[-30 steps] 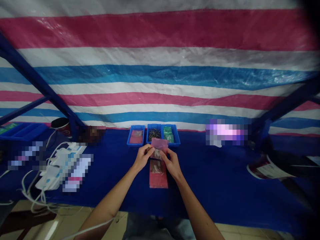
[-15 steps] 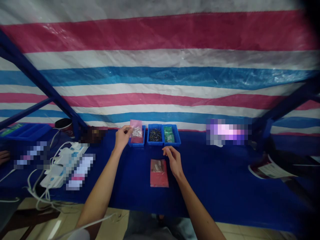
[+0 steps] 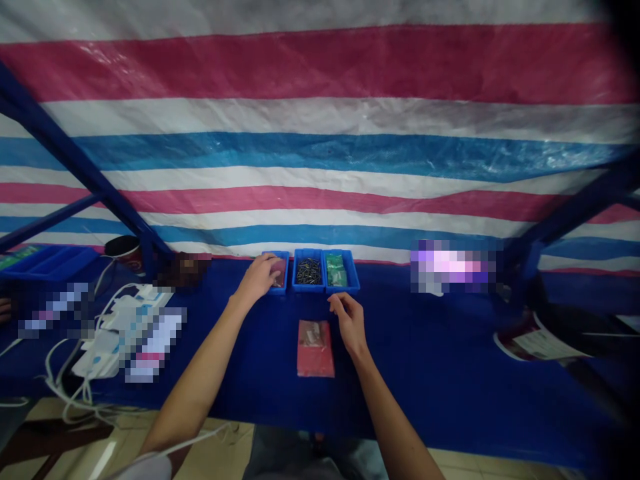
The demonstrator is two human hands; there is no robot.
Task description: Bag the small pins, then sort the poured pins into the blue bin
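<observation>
My left hand (image 3: 260, 277) is palm down over the left blue bin (image 3: 284, 289), its thumb apart from the fingers. Under it, partly covered, lies a pink plastic packet (image 3: 280, 269) inside that bin. My right hand (image 3: 350, 319) hovers above the table with curled fingers; nothing shows in them. In front of it, to its left, a red packet (image 3: 316, 357) with a see-through upper part lies flat. Dark screws (image 3: 309, 271) fill the middle bin, and green packets (image 3: 336, 270) sit in the right bin (image 3: 353, 277).
A white power strip (image 3: 117, 333) with tangled cables is on the left of the blue table (image 3: 425, 373). Farther left are a blue tray (image 3: 53, 262) and part of another person's hand (image 3: 5, 310). A dark red-and-white tub (image 3: 543, 337) stands right. Striped sheeting hangs behind.
My left hand has lowered the pink packet into the left bin, and its fingers have spread from a pinch. My right hand has stayed nearly still.
</observation>
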